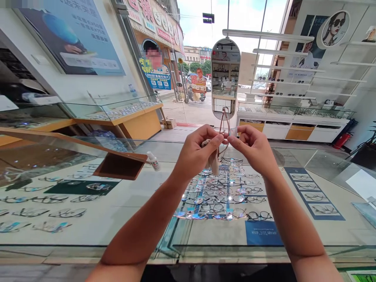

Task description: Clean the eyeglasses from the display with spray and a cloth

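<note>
A pair of eyeglasses (225, 117) with a thin reddish-brown frame is held up on end above the glass display case. My left hand (202, 147) is closed on the frame, with a beige cloth (215, 166) hanging below its fingers. My right hand (249, 145) pinches at the other side of the glasses, thumb and forefinger meeting near the rim. A small clear piece (234, 132) shows beside the right fingertips; whether it is a lens or a film I cannot tell. Rows of eyeglasses (217, 196) lie in the case below both hands.
A small white bottle (152, 161) stands on the glass left of my hands, near a brown wooden-edged panel (120, 165). A blue tray (314, 194) of glasses lies right. An oval mirror (225, 78) stands ahead; more display cases (141, 125) line the shop.
</note>
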A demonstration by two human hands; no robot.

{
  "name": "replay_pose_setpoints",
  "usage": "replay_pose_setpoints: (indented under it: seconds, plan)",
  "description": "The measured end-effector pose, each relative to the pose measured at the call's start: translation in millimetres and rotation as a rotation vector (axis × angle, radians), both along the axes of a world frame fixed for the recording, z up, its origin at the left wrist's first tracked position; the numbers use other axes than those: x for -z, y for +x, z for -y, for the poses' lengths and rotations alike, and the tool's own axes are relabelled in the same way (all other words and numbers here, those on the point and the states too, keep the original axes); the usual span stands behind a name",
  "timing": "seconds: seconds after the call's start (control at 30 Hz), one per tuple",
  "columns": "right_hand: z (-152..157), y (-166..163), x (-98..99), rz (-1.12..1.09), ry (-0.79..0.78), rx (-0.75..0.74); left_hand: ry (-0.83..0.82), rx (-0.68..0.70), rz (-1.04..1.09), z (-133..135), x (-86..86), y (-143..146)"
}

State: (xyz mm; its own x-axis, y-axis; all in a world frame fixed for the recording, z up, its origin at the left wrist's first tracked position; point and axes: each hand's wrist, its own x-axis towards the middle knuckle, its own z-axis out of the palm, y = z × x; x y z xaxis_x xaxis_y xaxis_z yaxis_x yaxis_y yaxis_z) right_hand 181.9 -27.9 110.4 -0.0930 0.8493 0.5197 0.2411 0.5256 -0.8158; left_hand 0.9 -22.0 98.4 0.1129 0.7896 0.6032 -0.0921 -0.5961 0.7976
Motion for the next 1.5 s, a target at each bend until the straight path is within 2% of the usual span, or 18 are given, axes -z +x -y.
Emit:
replay_pose_setpoints:
  seconds: [0.13, 0.23, 0.6, 0.87, 1.23, 1.5]
  plan:
    - [-3.0, 1.2, 0.9, -0.11, -0.034, -0.103, -0.009, 0.01, -0.011, -3.9, 0.6, 0.8]
    - [-4.6, 1.5, 2.8, -0.112, -0.032, -0.151, 0.009, 0.005, -0.003, -7.5, 1.8, 0.2]
    - [-4.6, 2.7, 0.2, -0.131, -0.032, -0.183, 0.038, -0.024, -0.04, -12.6, 3.8, -3.9]
    - [-2.5, 5.7, -1.0, -0.106, -0.021, -0.125, 0.095, 0.069, -0.105, -12.6, -0.6, -8.2]
    - [-5.6, 10.0, -2.7, -0.121, -0.022, -0.102, 0.072, 0.065, -0.087, -17.7, 4.8, -11.2]
    - [-9.0, 28.9, -11.1, -0.229, 0.045, 0.046, 0.052, 0.058, -0.204, -17.7, -1.9, -19.0]
